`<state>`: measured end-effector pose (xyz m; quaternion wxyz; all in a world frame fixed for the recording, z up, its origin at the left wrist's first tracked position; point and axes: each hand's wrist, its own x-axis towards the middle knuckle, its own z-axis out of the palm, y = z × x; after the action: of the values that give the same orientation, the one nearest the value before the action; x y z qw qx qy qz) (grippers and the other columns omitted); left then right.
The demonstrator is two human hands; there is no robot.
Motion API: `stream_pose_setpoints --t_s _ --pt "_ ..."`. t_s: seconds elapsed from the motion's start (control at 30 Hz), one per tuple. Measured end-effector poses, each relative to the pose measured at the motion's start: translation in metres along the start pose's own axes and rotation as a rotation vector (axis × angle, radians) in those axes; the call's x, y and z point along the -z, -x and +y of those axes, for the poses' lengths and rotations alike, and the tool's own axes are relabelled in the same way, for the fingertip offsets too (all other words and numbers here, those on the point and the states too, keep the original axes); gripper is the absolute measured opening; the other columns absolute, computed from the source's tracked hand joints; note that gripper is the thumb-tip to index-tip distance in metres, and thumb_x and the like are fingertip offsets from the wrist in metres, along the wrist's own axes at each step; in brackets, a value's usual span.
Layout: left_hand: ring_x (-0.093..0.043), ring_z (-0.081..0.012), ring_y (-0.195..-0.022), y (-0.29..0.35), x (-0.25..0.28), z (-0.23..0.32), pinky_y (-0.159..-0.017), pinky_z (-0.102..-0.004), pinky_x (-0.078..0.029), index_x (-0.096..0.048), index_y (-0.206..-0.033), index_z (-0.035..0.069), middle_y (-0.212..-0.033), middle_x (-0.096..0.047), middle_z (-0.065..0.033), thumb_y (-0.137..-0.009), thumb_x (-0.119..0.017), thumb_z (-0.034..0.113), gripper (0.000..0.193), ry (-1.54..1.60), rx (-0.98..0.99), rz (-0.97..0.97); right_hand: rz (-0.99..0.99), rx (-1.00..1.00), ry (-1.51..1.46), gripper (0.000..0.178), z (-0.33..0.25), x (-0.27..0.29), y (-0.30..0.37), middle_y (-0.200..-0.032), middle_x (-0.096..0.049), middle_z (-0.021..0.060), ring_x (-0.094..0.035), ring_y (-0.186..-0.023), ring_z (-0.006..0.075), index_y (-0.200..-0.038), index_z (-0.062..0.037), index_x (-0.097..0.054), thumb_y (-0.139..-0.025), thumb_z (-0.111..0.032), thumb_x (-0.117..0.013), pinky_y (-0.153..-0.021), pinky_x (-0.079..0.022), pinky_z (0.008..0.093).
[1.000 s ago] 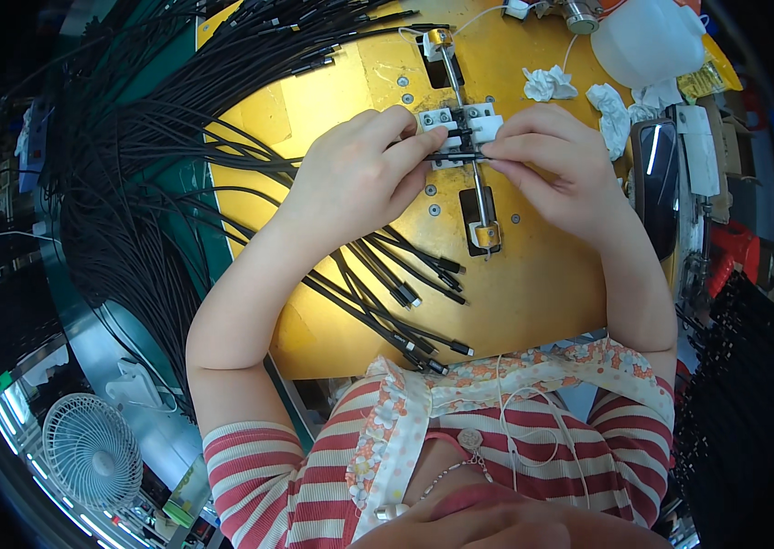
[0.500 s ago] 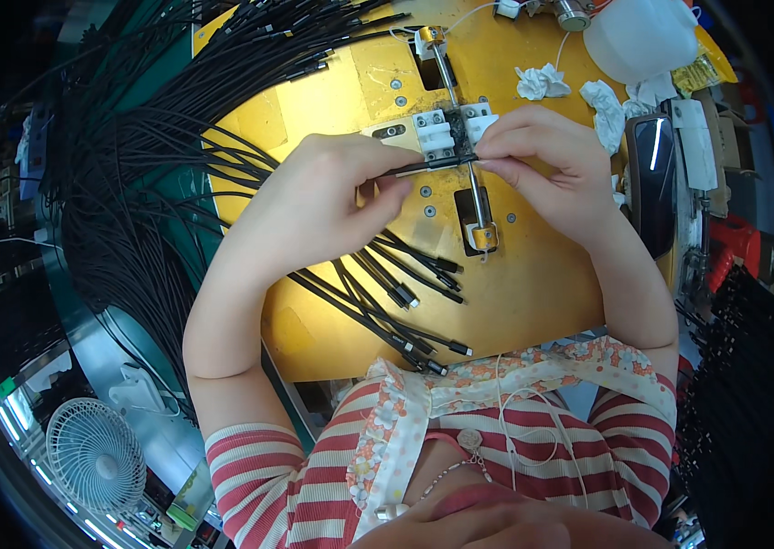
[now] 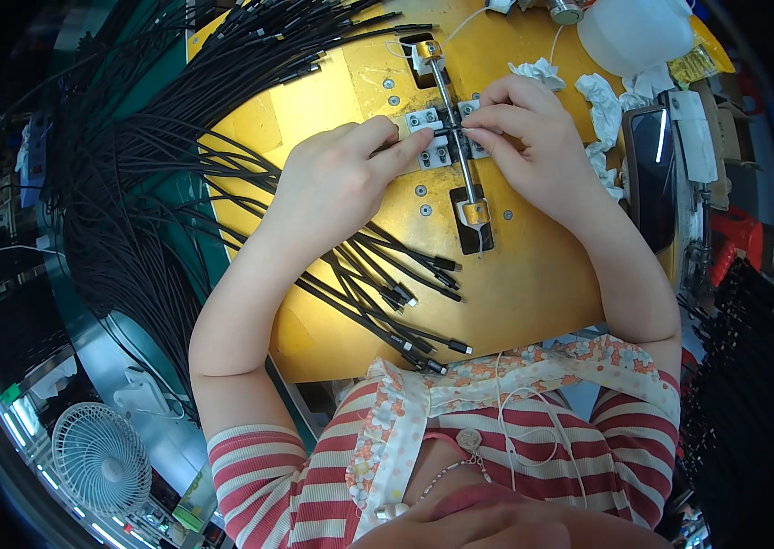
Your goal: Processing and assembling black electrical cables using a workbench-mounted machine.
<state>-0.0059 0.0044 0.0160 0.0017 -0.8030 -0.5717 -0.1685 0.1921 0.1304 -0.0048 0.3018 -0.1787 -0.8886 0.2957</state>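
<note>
Two bare hands meet over a small metal fixture on a gold-coloured plate [image 3: 533,293], in the upper middle of the frame. Left hand [image 3: 341,178] has its index fingertip at the fixture's white block [image 3: 424,119], against a short dark stretch of black cable [image 3: 444,131]. Its thumb is hidden, so whether it pinches the cable cannot be told. Right hand [image 3: 538,151] holds its fingertips in a narrow bunch on the right side of the block, beside the metal rod [image 3: 465,178]; whether they close on the cable's end is too small to tell. The cable lies across the fixture, near where the rod passes.

One translucent white container [image 3: 634,35] stands at the upper right; its contents cannot be made out. Just beside it lies a yellow packet [image 3: 703,62], also with contents hidden. Crumpled white tissues [image 3: 599,105] sit below the container, near a dark glossy device [image 3: 650,174]. Two dark slots open in the plate: the upper slot [image 3: 416,78] and the lower slot [image 3: 473,240], each with a gold collar of the rod at it.

Many black cables [image 3: 131,247] fill the left and upper left, and several loose cable ends [image 3: 405,297] fan out over the plate below the left hand.
</note>
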Motion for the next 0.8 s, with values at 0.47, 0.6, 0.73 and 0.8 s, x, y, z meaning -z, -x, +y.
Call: stream_pose_setpoints --t_s 0.47,0.6,0.73,0.8 --pt "-0.059 -0.0202 -0.074 -0.001 -0.003 -0.002 -0.066 -0.0325 -0.05 -0.068 -0.112 0.012 -0.082 -0.058 -0.0039 -0.069 -0.067 0.0 0.044 0.037 0.019 0.006 0.002 0.153 0.268 0.004 -0.011 0.006 0.007 -0.084 -0.056 0.0046 -0.055 -0.079 0.0221 -0.08 -0.0034 -0.065 -0.078 -0.006 -0.067 -0.073 -0.044 0.0354" --pt "-0.059 -0.02 -0.074 0.0 -0.003 -0.003 -0.066 -0.0323 -0.05 -0.067 -0.113 0.012 -0.083 -0.058 -0.004 -0.071 -0.067 0.0 0.044 0.026 0.0 0.019 0.021 0.192 0.304 0.005 -0.009 0.005 0.008 -0.085 -0.056 0.0048 -0.055 -0.079 0.0222 -0.08 -0.0035 -0.064 -0.078 -0.007 -0.067 -0.073 -0.044 0.0356" --pt "-0.059 -0.0187 -0.072 0.0 -0.003 -0.004 -0.066 -0.0305 -0.049 -0.068 -0.11 0.013 -0.082 -0.058 -0.0027 -0.075 -0.067 0.008 0.035 -0.019 -0.016 0.024 0.034 0.231 0.254 0.007 -0.007 0.002 0.007 -0.086 -0.057 0.005 -0.056 -0.081 0.0224 -0.082 -0.0034 -0.066 -0.077 -0.007 -0.066 -0.075 -0.044 0.0354" --pt "-0.059 -0.0191 -0.072 -0.001 -0.003 -0.004 -0.066 -0.0311 -0.049 -0.067 -0.111 0.013 -0.082 -0.057 -0.0028 -0.075 -0.067 0.007 0.037 -0.008 -0.021 0.035 0.036 0.227 0.244 0.008 -0.007 0.003 0.008 -0.086 -0.057 0.0051 -0.057 -0.082 0.0226 -0.083 -0.0034 -0.066 -0.076 -0.007 -0.066 -0.075 -0.045 0.0355"
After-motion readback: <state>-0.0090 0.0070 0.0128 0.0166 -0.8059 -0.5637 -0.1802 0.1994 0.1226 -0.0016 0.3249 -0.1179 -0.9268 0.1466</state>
